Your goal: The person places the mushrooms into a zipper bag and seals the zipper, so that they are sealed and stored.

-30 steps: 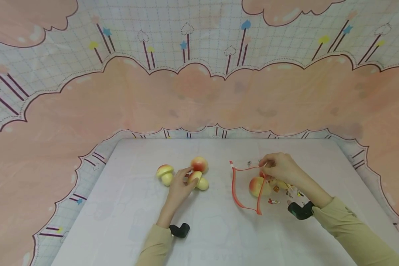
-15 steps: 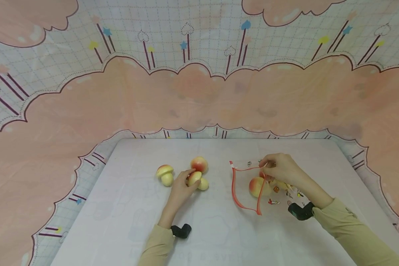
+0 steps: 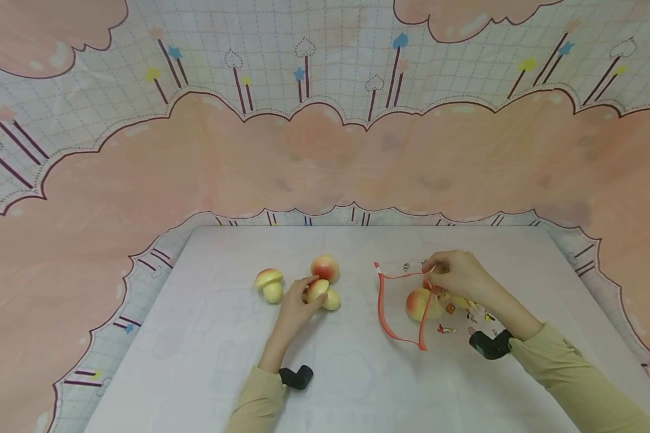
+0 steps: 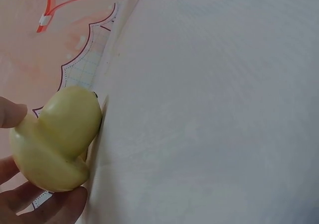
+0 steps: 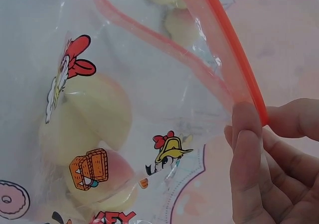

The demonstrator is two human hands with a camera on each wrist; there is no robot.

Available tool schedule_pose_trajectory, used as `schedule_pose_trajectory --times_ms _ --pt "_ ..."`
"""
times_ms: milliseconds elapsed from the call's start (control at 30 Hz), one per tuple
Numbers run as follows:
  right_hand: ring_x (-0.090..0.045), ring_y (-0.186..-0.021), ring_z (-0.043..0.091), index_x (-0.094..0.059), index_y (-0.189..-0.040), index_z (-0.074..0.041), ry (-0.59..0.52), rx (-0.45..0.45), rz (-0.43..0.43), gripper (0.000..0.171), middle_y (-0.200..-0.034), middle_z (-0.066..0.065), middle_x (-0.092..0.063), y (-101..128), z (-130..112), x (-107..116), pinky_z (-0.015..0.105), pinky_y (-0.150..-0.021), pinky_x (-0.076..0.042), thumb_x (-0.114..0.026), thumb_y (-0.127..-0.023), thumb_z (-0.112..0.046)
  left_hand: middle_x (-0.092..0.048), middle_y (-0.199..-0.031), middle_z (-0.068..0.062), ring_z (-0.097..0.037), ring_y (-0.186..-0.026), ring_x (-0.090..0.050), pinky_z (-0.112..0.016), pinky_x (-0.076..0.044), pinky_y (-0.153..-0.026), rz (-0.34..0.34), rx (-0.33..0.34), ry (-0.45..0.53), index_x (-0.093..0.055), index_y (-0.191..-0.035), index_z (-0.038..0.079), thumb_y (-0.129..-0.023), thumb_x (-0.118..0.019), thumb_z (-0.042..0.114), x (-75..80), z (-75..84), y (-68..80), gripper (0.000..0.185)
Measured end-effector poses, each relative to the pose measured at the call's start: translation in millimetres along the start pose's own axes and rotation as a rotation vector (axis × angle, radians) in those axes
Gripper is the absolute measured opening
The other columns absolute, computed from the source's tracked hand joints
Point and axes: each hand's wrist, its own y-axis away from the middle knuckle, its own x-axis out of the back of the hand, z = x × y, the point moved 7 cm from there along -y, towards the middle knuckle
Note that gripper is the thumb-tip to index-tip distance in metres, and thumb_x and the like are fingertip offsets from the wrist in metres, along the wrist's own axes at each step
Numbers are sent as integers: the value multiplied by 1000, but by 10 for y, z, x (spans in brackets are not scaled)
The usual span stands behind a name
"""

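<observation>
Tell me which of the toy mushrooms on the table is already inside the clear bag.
The mushroom at the right, inside the clear zip bag whose red rim the right hand pinches. The others lie outside, near the left hand.

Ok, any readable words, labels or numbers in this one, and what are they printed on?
"EY": red letters cut off at the bottom edge of the right wrist view, on the clear zip bag that the right hand pinches by its orange rim; the rest of the word is out of frame.
The bag's cartoon prints carry no words.
Nothing else is legible.
</observation>
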Motion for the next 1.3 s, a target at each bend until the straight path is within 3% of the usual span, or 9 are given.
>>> schedule_pose_trajectory --times_ms 500,800,1033,1300 --pt "-65 -64 18 -66 -102 1 -11 -5 -4 18 -79 11 -67 3 17 -8 35 -61 -56 -58 -87 -6 -65 -111 -12 -22 -96 -59 -28 -48 -78 6 -10 -39 -62 -123 8 -83 -73 26 17 44 8 45" --pt "-63 -64 18 -66 -102 1 3 -3 0 19 -78 10 -67 6 20 -2 34 -60 -55 -57 -86 -6 -65 -110 -14 -24 -97 -63 -27 -53 -76 15 -23 -12 -62 -123 6 -84 -73 25 11 112 21 45" --pt "-63 -64 18 -66 -103 1 0 -10 -7 19 -78 9 -66 12 11 -11 32 -60 -54 -57 -87 -6 -64 -113 -16 -28 -104 -63 -36 -55 -82 31 -47 19 -62 -123 4 -84 -72 23 4 214 28 45" --pt "-63 -64 19 -65 -103 1 -7 -7 -14 19 -77 8 -66 10 7 -15 26 -57 -52 -57 -87 -6 -63 -114 -15 -28 -103 -62 -33 -55 -81 31 -55 75 -62 -123 5 -84 -73 22 -44 268 21 44"
